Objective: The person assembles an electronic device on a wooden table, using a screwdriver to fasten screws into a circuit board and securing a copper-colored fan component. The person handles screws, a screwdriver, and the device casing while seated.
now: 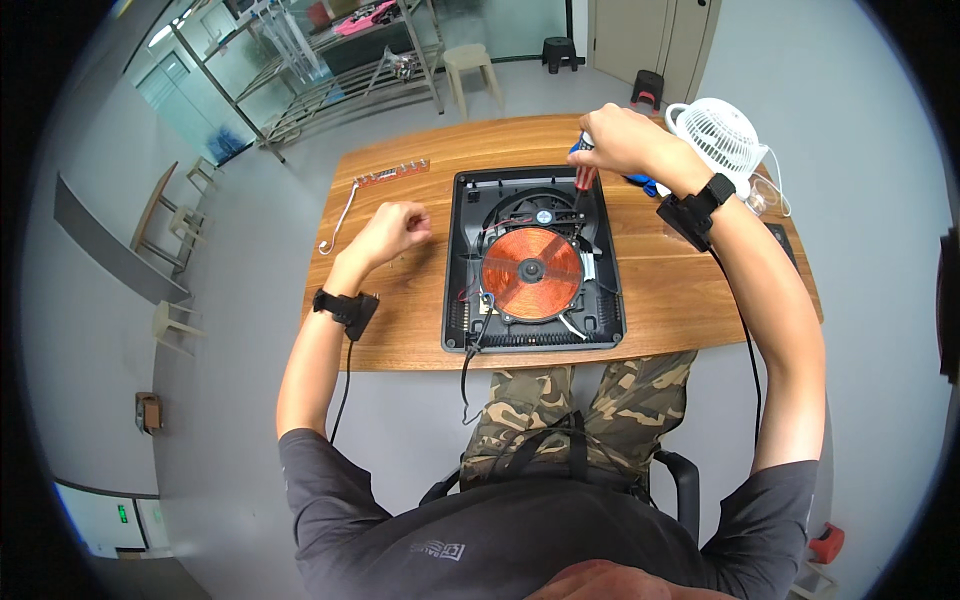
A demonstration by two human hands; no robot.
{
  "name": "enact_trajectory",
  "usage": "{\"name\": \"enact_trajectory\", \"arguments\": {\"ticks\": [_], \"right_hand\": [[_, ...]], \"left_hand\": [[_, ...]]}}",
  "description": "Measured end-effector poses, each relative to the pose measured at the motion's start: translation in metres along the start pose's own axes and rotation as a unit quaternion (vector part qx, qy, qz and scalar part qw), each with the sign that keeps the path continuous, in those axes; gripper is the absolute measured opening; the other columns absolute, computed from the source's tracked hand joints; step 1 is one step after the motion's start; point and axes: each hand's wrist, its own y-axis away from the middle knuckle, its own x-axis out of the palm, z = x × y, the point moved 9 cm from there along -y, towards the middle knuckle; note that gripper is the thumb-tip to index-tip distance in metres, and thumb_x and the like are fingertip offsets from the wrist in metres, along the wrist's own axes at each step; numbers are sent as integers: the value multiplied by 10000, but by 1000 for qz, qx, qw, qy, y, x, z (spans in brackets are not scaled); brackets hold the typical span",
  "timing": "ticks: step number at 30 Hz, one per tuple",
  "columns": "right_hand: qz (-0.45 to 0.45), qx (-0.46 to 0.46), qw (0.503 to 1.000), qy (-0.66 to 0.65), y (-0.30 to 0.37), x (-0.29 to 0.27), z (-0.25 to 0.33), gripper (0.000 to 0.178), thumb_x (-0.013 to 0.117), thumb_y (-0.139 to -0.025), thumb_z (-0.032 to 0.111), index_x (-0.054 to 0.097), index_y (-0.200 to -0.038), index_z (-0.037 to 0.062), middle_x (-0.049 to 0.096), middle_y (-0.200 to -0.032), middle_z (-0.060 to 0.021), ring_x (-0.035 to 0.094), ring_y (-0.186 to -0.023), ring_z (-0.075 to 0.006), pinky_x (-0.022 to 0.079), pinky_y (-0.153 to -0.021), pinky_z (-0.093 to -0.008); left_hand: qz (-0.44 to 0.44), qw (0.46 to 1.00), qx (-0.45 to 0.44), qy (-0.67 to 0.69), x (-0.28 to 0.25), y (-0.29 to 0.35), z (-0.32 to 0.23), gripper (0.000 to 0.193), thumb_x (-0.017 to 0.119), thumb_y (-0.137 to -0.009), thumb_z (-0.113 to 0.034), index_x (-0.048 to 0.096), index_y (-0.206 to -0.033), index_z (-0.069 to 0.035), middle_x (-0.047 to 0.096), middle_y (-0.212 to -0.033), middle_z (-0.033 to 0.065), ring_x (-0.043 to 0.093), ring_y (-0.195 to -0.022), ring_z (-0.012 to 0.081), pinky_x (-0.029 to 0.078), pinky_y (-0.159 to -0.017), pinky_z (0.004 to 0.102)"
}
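Note:
An opened induction cooker [612, 322] lies on the wooden table in front of me, its black casing showing a copper coil [510, 290] and a black fan [512, 204]. My right hand [622, 140] is closed around the handle of a screwdriver [585, 178], red and blue, above the casing's far right part. Its dark shaft points down beside the fan; whether the tip touches a screw is too small to tell. Left of the casing, my left hand [395, 232] hovers over or rests on the table with curled fingers. Anything inside them is hidden.
A circuit strip [395, 173] with a white cable lies at the table's far left. On the right stands a white fan [715, 135], with a dark flat object [782, 240] near the edge. A black cord [466, 385] hangs off the front edge. Metal shelves [330, 70] and stools stand beyond.

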Motion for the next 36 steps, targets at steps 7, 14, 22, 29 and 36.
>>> {"name": "enact_trajectory", "arguments": {"ticks": [7, 14, 22, 29, 36], "right_hand": [[-86, -58, 991, -87, -5, -39, 13, 512, 757, -891, 458, 698, -915, -50, 732, -885, -266, 727, -884, -433, 585, -798, -461], [-114, -98, 982, -111, -7, -35, 50, 520, 748, -914, 461, 680, -929, -55, 701, -757, -251, 711, -749, -419, 562, -697, -446], [-93, -95, 983, -130, -15, -14, 60, 526, 749, -912, 466, 675, -949, -54, 696, -760, -261, 709, -781, -442, 563, -719, -474], [-92, -109, 981, -129, -19, -13, 65, 551, 745, -913, 477, 674, -956, -68, 685, -763, -282, 691, -788, -472, 562, -725, -488], [-81, -102, 983, -129, -22, -9, 65, 562, 748, -908, 483, 677, -953, -72, 688, -768, -286, 696, -787, -469, 562, -726, -492]], "left_hand": [[-29, 994, 26, 98, 20, -44, -62, 157, 781, -869, -66, 701, -979, 13, 716, -830, 82, 673, -768, 149, 562, -736, 314], [-20, 988, 22, 150, 49, -64, -60, 207, 704, -881, -4, 658, -1080, 28, 707, -865, 63, 680, -790, 135, 572, -760, 299], [0, 991, 42, 126, 53, -68, -65, 112, 712, -867, -18, 671, -966, 15, 689, -795, 71, 674, -768, 138, 565, -760, 304], [-23, 991, 53, 117, 53, -65, -62, 105, 693, -852, 10, 675, -952, 39, 696, -789, 138, 693, -755, 196, 574, -745, 333], [-15, 990, 87, 112, 55, -65, -70, 121, 721, -843, -3, 686, -953, 35, 717, -804, 150, 717, -764, 240, 573, -739, 351]]}}
